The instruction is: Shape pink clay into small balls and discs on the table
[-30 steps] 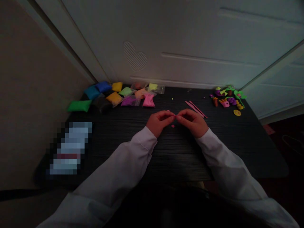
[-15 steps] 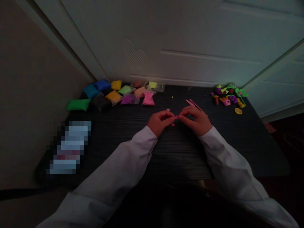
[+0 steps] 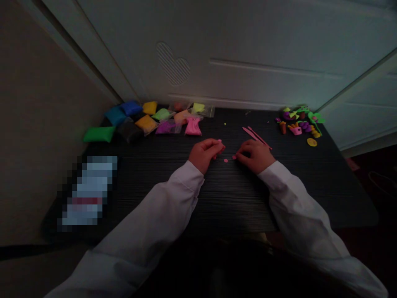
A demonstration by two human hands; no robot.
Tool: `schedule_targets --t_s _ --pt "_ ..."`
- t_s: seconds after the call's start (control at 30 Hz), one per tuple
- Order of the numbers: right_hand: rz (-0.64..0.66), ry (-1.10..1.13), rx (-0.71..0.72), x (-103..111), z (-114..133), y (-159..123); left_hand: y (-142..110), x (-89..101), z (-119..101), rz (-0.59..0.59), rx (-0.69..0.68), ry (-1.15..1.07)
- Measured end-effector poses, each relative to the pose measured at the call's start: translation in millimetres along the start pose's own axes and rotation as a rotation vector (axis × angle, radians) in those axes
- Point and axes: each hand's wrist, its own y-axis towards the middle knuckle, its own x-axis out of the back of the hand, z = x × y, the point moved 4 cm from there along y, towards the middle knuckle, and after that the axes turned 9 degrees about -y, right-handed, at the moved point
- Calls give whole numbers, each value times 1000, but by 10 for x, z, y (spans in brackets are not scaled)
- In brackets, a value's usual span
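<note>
My right hand (image 3: 254, 156) is low over the dark table, its thumb and index finger closed at the edge of a small flat piece of pink clay (image 3: 234, 157). Just left of that lies a second pink clay disc (image 3: 226, 160) on the tabletop. My left hand (image 3: 204, 155) is curled with the fingers pressed together; whatever they may hold is hidden. Another bit of pink clay (image 3: 219, 141) shows just behind the left fingers. Beyond my right hand lie thin pink modelling tools (image 3: 257, 136), side by side.
Several bags of coloured clay, including a green one (image 3: 99, 134) and a pink one (image 3: 193, 126), line the table's back left. Small clay figures (image 3: 296, 130) and a yellow disc (image 3: 312, 142) sit at the back right. A blurred-out screen (image 3: 89, 190) lies left. A white panel (image 3: 263, 49) rises behind.
My hands have moved apart from where their fingertips met. The small pink clay piece has come down to the right, beside the disc, with my right fingers.
</note>
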Motion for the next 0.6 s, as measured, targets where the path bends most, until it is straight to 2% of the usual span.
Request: schedule_targets --t_s 0.13,0.33,0.47,0.6 --pt "-45 -81 -36 49 -2 -35 2 2 -2 -3 3 -16" --pt "-161 -247 31 100 138 -302 27 28 38 -11 12 -11" --pt "-118 -344 65 63 253 -471 33 31 48 3 -7 -6" --pt "-89 -358 88 15 307 -508 31 31 44 -10 6 6"
